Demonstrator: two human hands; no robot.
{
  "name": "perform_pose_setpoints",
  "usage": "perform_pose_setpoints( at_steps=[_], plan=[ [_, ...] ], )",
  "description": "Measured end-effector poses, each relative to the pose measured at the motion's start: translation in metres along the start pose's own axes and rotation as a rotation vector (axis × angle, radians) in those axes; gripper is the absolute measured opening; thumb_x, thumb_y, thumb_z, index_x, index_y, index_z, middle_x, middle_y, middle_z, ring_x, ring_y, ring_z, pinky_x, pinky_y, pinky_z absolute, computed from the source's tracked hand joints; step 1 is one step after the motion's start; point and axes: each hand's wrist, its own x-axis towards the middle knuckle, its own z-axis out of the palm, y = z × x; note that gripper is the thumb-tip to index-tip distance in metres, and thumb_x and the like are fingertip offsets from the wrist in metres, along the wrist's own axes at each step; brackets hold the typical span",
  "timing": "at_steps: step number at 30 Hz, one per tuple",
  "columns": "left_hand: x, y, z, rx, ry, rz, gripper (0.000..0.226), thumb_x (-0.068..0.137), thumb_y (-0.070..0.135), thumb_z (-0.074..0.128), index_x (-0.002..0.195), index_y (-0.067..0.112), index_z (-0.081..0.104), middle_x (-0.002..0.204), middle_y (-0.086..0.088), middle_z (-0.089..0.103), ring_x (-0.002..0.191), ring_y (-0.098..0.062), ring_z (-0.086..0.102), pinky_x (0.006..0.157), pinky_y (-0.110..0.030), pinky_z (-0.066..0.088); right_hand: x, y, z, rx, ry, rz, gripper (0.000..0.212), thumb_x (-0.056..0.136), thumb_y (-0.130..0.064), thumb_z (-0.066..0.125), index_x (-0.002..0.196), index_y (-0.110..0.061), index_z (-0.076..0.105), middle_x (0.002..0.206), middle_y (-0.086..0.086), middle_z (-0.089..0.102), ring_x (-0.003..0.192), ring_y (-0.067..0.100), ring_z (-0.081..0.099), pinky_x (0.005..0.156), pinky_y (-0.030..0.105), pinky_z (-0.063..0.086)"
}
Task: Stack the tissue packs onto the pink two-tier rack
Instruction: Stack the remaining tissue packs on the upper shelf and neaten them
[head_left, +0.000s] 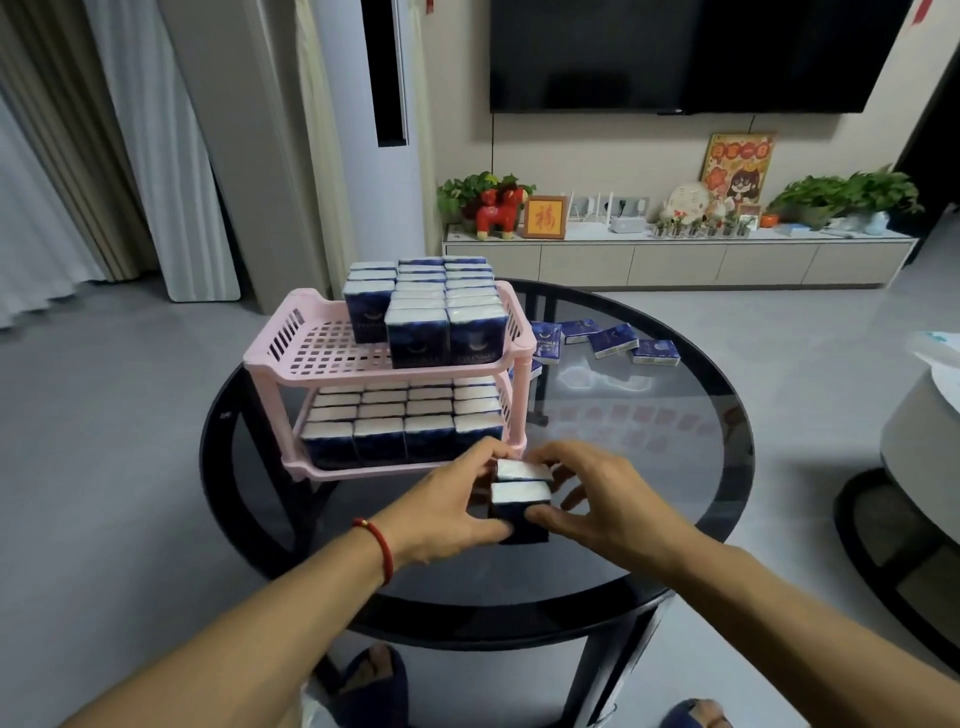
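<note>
Both hands grip a small bundle of tissue packs just in front of the rack.

The left hand (457, 506) and right hand (605, 501) clasp the dark blue, white-topped tissue packs (521, 501) from either side, upright on the round dark glass table (649, 519), near the pink plastic two-tier rack (291, 358). Both rack tiers hold rows of packs. Loose blue packs (613, 340) lie flat to the rack's right.

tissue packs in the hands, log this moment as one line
hands: left hand and right hand grip two tissue packs | where: over glass table, before pink rack | lower tier: full | loose packs: behind rack
</note>
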Motion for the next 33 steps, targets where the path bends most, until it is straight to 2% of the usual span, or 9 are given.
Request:
perform_pose_setpoints(
  at_steps=[4, 7, 15, 18, 21, 24, 28, 30, 33],
  plan=[
    [-0.004, 0.008, -0.008, 0.118, 0.098, 0.058, 0.060, 0.076, 0.030, 0.085, 0.127, 0.041, 0.055, 0.124, 0.015, 0.064, 0.115, -0.004, 0.062, 0.103, -0.037, 0.053, 0.002, -0.006, -0.005, 0.044, 0.042, -0.010, 0.049, 0.085, -0.031, 0.080, 0.130, -0.027, 0.061, 0.113, -0.009, 0.064, 0.097, 0.005, 0.064, 0.083, 0.019, 0.056],
    [-0.011, 0.013, -0.012, 0.203, 0.186, 0.155, 0.061, 0.078, 0.031, 0.085, 0.134, 0.034, 0.060, 0.124, 0.018, 0.065, 0.112, -0.001, 0.062, 0.100, -0.028, 0.052, 0.004, -0.015, -0.007, 0.102, 0.099, -0.029, 0.049, 0.082, -0.029, 0.083, 0.127, -0.024, 0.065, 0.105, -0.008, 0.069, 0.093, 0.008, 0.067, 0.083, 0.023, 0.056],
    [-0.037, 0.019, -0.032, 0.256, 0.333, 0.197, 0.045, 0.076, 0.044, 0.082, 0.116, 0.032, 0.066, 0.107, 0.015, 0.070, 0.099, -0.007, 0.068, 0.087, -0.038, 0.060, 0.012, -0.041, -0.003, 0.271, 0.107, -0.069, 0.049, 0.082, -0.022, 0.083, 0.127, -0.023, 0.061, 0.109, -0.013, 0.068, 0.097, 0.009, 0.068, 0.084, 0.027, 0.060],
    [-0.049, 0.025, -0.049, 0.276, 0.328, 0.183, 0.045, 0.078, 0.036, 0.084, 0.119, 0.028, 0.067, 0.108, 0.013, 0.072, 0.099, -0.005, 0.070, 0.088, -0.037, 0.060, 0.016, -0.052, -0.002, 0.315, 0.136, -0.106, 0.040, 0.087, -0.025, 0.078, 0.124, -0.024, 0.062, 0.105, -0.014, 0.069, 0.097, 0.009, 0.068, 0.082, 0.025, 0.059],
    [-0.064, 0.039, -0.080, 0.305, 0.379, 0.178, 0.041, 0.080, 0.031, 0.085, 0.117, 0.028, 0.068, 0.108, 0.015, 0.072, 0.100, -0.004, 0.070, 0.090, -0.035, 0.059, 0.022, -0.059, -0.001, 0.385, 0.271, -0.084, 0.018, 0.095, -0.030, 0.068, 0.112, -0.029, 0.065, 0.104, -0.013, 0.070, 0.093, 0.010, 0.068, 0.077, 0.022, 0.056],
    [-0.078, 0.058, -0.123, 0.299, 0.443, 0.139, 0.041, 0.079, 0.036, 0.083, 0.116, 0.035, 0.067, 0.108, 0.014, 0.074, 0.099, -0.006, 0.072, 0.093, -0.038, 0.059, 0.033, -0.058, 0.002, 0.441, 0.480, 0.020, 0.010, 0.097, -0.019, 0.065, 0.104, -0.026, 0.065, 0.097, -0.010, 0.071, 0.084, 0.007, 0.066, 0.069, 0.019, 0.054],
    [-0.072, 0.080, -0.174, 0.331, 0.495, 0.120, 0.043, 0.085, 0.022, 0.082, 0.122, 0.030, 0.064, 0.120, 0.010, 0.063, 0.110, -0.013, 0.066, 0.092, -0.036, 0.060, 0.050, -0.047, 0.008, 0.415, 0.629, 0.180, 0.026, 0.094, -0.014, 0.068, 0.112, -0.025, 0.054, 0.102, -0.008, 0.062, 0.086, 0.009, 0.063, 0.069, 0.023, 0.056],
    [-0.056, 0.082, -0.192, 0.415, 0.510, 0.068, 0.043, 0.085, 0.018, 0.080, 0.124, 0.026, 0.063, 0.124, 0.009, 0.056, 0.114, -0.015, 0.061, 0.092, -0.032, 0.058, 0.058, -0.037, 0.013, 0.408, 0.603, 0.267, 0.040, 0.090, -0.011, 0.069, 0.123, -0.023, 0.049, 0.113, -0.003, 0.057, 0.096, 0.010, 0.060, 0.081, 0.031, 0.057],
    [-0.029, 0.075, -0.205, 0.470, 0.489, -0.012, 0.042, 0.083, 0.019, 0.082, 0.120, 0.026, 0.064, 0.127, 0.006, 0.056, 0.111, -0.015, 0.062, 0.099, -0.040, 0.055, 0.068, -0.027, 0.021, 0.438, 0.508, 0.319, 0.047, 0.089, -0.014, 0.068, 0.131, -0.023, 0.048, 0.123, 0.000, 0.059, 0.104, 0.012, 0.061, 0.091, 0.042, 0.057]
  ],
)
